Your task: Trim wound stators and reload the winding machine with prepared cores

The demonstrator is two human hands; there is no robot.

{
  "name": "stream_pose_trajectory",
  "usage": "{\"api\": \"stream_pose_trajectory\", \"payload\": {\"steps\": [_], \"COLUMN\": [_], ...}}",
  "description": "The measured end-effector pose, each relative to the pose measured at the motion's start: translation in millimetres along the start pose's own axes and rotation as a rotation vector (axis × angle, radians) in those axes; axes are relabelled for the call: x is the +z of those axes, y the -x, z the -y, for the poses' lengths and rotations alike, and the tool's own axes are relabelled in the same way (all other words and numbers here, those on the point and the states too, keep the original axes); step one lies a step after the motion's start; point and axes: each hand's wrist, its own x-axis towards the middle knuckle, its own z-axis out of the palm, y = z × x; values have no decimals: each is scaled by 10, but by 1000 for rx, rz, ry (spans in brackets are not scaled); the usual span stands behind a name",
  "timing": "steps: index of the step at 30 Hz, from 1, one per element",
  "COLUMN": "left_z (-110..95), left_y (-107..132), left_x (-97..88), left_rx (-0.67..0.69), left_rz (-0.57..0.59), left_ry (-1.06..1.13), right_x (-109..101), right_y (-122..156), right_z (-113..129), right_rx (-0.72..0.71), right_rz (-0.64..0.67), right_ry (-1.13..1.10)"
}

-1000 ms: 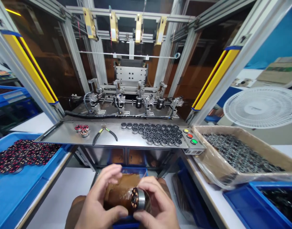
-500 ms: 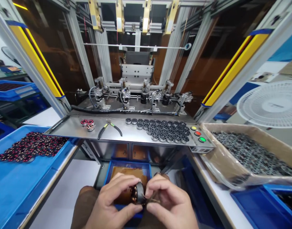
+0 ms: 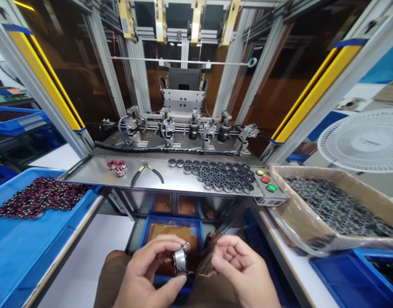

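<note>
My left hand (image 3: 148,269) grips a wound motor stator (image 3: 180,260) on its edge between thumb and fingers, its silvery rim facing the camera. From the stator's lower right side a thin copper wire (image 3: 201,274) runs across to my right hand (image 3: 243,267). That hand is closed, thumb and fingertips pinched on the wire's far part; the very end is hidden. Both hands are above my lap. Beyond them, on the metal shelf (image 3: 87,173), lie green-and-black cutting pliers (image 3: 147,171) with their handles spread, and a few red-wound stators (image 3: 120,171).
Several black unwound stators (image 3: 226,175) stand in rows on the shelf, beside coloured push buttons (image 3: 266,179). A winding machine (image 3: 183,102) rises behind. Left is a blue tray (image 3: 19,252) of wound stators; right, a plastic-lined carton (image 3: 295,231). A blue bin (image 3: 147,226) sits below.
My right hand has moved right, away from the stator, and the wire now stretches between both hands. The stator has turned slightly and shifted left, its shiny rim showing more.
</note>
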Motion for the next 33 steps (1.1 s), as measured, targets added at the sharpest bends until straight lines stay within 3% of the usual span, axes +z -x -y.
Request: {"api": "stream_pose_trajectory", "payload": {"steps": [2,4,6,9,13,17,19,21,23,26,30,33], "left_z": [-61,-125,-166,-162,-118,-164,-207,-234,-236,-216,-217,-224], "left_y": [-40,-79,-109,-123,-84,-4,21,24,11,-17,-2,87], "left_x": [-56,-96,-118,-154,-268,-369,-379,-367,-351,-360,-509,-715], "left_rx": [180,348,475,572,592,449,400,419,470,509,434,317], "left_rz": [58,137,217,325,427,486,420,336,272,252,299,211], "left_ry": [-243,-430,-521,-587,-525,-417,-444,-505,-545,-540,-471,-390], "right_x": [-119,-152,-88,81,153,21,-40,-38,57,324,589,627], "right_y": [-8,-10,-17,-58,-152,-260,-281,-257,-203,-136,-143,-252], "right_z": [89,213,317,385,446,546,586,607,592,481,339,407], "right_rx": [-179,-474,-746,-941,-891,-762,-757,-844,-990,-1098,-1073,-1033], "right_rz": [9,118,302,451,521,604,495,350,318,367,425,560], "right_ry": [165,341,509,682,721,765,838,896,882,803,758,767]}}
